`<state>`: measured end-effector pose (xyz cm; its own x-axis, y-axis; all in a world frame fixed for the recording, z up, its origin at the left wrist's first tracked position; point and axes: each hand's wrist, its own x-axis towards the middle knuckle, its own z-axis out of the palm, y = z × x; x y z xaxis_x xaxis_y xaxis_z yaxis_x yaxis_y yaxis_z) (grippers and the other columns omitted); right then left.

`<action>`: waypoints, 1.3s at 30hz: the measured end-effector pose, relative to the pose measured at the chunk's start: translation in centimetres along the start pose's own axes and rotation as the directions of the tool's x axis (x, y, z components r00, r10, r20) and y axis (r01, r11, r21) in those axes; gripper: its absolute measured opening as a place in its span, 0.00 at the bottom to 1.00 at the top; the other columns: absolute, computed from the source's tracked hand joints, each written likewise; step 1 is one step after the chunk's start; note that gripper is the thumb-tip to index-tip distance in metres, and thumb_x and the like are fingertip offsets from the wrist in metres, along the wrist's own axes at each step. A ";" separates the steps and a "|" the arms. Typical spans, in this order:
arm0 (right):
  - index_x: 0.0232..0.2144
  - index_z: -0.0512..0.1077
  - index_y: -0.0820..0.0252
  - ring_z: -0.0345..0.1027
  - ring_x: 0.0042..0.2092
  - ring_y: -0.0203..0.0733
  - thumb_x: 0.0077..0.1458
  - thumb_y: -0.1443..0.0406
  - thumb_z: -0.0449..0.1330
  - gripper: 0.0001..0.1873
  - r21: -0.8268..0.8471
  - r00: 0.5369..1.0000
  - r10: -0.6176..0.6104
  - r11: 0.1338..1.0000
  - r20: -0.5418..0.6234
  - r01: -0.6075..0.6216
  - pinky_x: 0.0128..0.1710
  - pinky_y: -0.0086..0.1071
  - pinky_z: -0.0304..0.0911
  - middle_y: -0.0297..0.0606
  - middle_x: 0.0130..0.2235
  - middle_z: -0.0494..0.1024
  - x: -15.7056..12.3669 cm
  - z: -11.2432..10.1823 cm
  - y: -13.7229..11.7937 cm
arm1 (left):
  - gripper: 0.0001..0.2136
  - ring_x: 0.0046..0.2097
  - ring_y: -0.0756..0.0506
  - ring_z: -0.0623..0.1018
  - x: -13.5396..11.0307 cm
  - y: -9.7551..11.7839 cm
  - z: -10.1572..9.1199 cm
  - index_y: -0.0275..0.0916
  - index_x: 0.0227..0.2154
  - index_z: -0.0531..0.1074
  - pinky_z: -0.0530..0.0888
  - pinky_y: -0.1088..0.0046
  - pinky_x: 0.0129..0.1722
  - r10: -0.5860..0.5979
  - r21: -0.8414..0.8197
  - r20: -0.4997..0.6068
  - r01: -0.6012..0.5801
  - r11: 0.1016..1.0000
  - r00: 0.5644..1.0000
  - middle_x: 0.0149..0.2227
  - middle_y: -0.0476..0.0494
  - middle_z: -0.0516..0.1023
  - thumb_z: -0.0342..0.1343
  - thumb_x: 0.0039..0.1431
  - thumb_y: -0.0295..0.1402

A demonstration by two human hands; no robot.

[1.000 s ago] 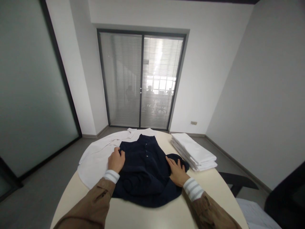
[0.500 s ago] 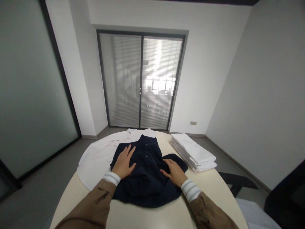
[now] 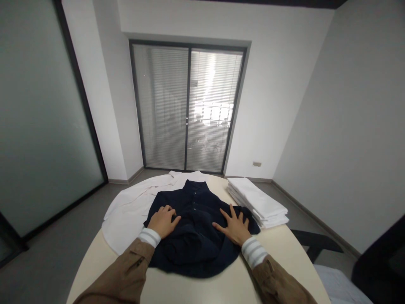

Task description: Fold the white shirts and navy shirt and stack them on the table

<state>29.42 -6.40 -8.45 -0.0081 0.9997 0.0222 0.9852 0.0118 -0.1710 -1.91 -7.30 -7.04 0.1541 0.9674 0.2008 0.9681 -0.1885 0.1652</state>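
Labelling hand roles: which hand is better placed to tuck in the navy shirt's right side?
Right, probably: the right hand lies flat on the navy shirt at that edge; the left hand rests on the opposite side.

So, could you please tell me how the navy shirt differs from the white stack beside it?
The navy shirt is dark and spread open, rumpled; the white stack is pale, folded flat in neat layers. The left hand and right hand press the shirt; nothing touches the stack. Both lie on the table.
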 end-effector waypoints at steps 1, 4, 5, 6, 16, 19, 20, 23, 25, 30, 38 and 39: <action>0.64 0.60 0.43 0.38 0.67 0.80 0.50 0.32 0.50 0.45 0.001 0.998 -0.058 0.998 -0.003 0.058 0.59 0.73 0.37 0.42 0.72 0.44 -0.1 -0.3 0.0 | 0.18 0.51 0.38 0.73 0.0 0.0 0.2 0.41 0.43 0.78 0.71 0.62 0.48 -0.025 -0.001 -0.011 0.025 1.000 1.000 0.50 0.38 0.74 0.47 0.66 0.45; 0.55 0.71 0.49 0.30 0.70 0.69 0.56 0.40 0.53 0.33 -0.035 0.953 -0.296 0.955 -0.067 0.294 0.63 0.68 0.27 0.39 0.70 0.51 -0.3 -0.9 -0.2 | 0.20 0.56 0.36 0.70 0.1 -0.1 0.8 0.40 0.51 0.76 0.70 0.60 0.51 -0.061 0.019 -0.028 0.062 0.998 0.998 0.57 0.36 0.71 0.46 0.67 0.44; 0.52 0.73 0.50 0.30 0.71 0.64 0.58 0.43 0.54 0.28 -0.042 0.926 -0.369 0.929 -0.083 0.367 0.65 0.65 0.26 0.38 0.70 0.53 -0.4 -1.0 -0.4 | 0.20 0.57 0.35 0.69 0.1 -0.1 0.9 0.40 0.53 0.75 0.70 0.59 0.51 -0.058 0.028 -0.023 0.059 0.998 0.998 0.59 0.36 0.70 0.46 0.68 0.43; 0.49 0.74 0.51 0.32 0.71 0.59 0.59 0.46 0.54 0.24 -0.032 0.902 -0.423 0.906 -0.083 0.422 0.66 0.61 0.27 0.38 0.69 0.55 -0.5 -1.0 -0.5 | 0.20 0.58 0.35 0.69 0.1 -0.1 1.0 0.39 0.54 0.74 0.70 0.59 0.51 -0.051 0.034 -0.017 0.052 0.998 0.999 0.59 0.37 0.70 0.46 0.68 0.42; 0.66 0.52 0.33 0.32 0.68 0.82 0.47 0.34 0.56 0.47 0.044 0.986 -0.081 0.996 0.143 0.076 0.57 0.74 0.40 0.39 0.73 0.33 0.0 -0.6 -0.7 | 0.13 0.49 0.40 0.73 0.3 -0.1 0.3 0.40 0.44 0.78 0.69 0.64 0.48 -0.009 0.024 0.000 0.009 1.000 1.000 0.47 0.39 0.77 0.52 0.64 0.36; 0.67 0.49 0.33 0.30 0.68 0.83 0.44 0.30 0.54 0.51 0.047 0.990 0.001 0.999 0.144 -0.008 0.57 0.74 0.39 0.41 0.73 0.34 0.9 -0.5 -0.9 | 0.17 0.49 0.38 0.73 0.2 0.0 0.3 0.43 0.53 0.74 0.69 0.62 0.47 -0.017 0.034 -0.005 0.017 0.999 1.000 0.47 0.39 0.76 0.52 0.63 0.39; 0.67 0.48 0.34 0.32 0.68 0.83 0.44 0.30 0.53 0.52 0.058 0.991 0.013 0.998 0.134 -0.021 0.57 0.74 0.39 0.42 0.72 0.36 1.3 -0.5 -0.9 | 0.19 0.49 0.38 0.73 0.2 0.0 0.3 0.44 0.56 0.72 0.69 0.62 0.47 -0.011 0.040 -0.007 0.011 0.999 1.000 0.47 0.39 0.76 0.52 0.64 0.40; 0.68 0.41 0.34 0.37 0.68 0.79 0.47 0.31 0.51 0.52 0.091 0.996 0.002 0.996 0.092 -0.010 0.57 0.73 0.39 0.44 0.71 0.44 2.8 -0.5 -0.8 | 0.19 0.49 0.37 0.72 0.1 0.0 0.3 0.47 0.56 0.73 0.69 0.61 0.47 0.037 0.055 0.007 -0.037 0.998 0.999 0.45 0.38 0.76 0.51 0.64 0.41; 0.69 0.39 0.35 0.38 0.68 0.75 0.50 0.34 0.53 0.50 0.098 0.997 -0.023 0.995 0.072 0.016 0.57 0.73 0.40 0.44 0.70 0.49 3.9 -0.4 -0.6 | 0.17 0.51 0.37 0.72 0.0 0.0 0.4 0.47 0.52 0.76 0.69 0.60 0.49 0.086 0.052 0.002 -0.086 0.995 0.996 0.47 0.38 0.75 0.53 0.63 0.41; 0.69 0.44 0.40 0.42 0.68 0.69 0.57 0.37 0.48 0.43 0.185 0.999 -0.007 0.983 0.047 -0.001 0.58 0.69 0.43 0.44 0.68 0.56 6.0 -0.6 -0.4 | 0.21 0.64 0.37 0.62 0.1 -0.2 1.2 0.49 0.57 0.71 0.60 0.57 0.62 0.194 0.007 -0.022 -0.193 0.981 0.981 0.64 0.42 0.64 0.55 0.61 0.34; 0.49 0.72 0.56 0.68 0.54 0.50 0.59 0.61 0.57 0.16 0.028 0.995 -0.071 0.997 -0.071 0.073 0.54 0.45 0.55 0.43 0.49 0.77 7.4 -1.8 -1.7 | 0.19 0.65 0.36 0.61 0.2 -0.3 1.2 0.53 0.56 0.72 0.58 0.53 0.64 0.213 -0.047 0.035 -0.211 0.976 0.976 0.63 0.45 0.67 0.53 0.63 0.34; 0.47 0.72 0.57 0.69 0.53 0.48 0.56 0.64 0.59 0.15 0.017 0.994 -0.087 0.996 -0.063 0.088 0.52 0.41 0.57 0.43 0.48 0.77 7.4 -2.0 -1.9 | 0.19 0.64 0.37 0.62 0.2 -0.3 1.2 0.52 0.56 0.72 0.60 0.54 0.62 0.213 -0.053 0.035 -0.211 0.976 0.976 0.62 0.45 0.68 0.53 0.63 0.34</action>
<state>27.82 0.96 -5.97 -0.0824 0.9916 0.0993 0.9776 0.0998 -0.1855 -1.95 -6.79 -8.24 0.3641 0.9102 0.1974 0.9017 -0.3975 0.1699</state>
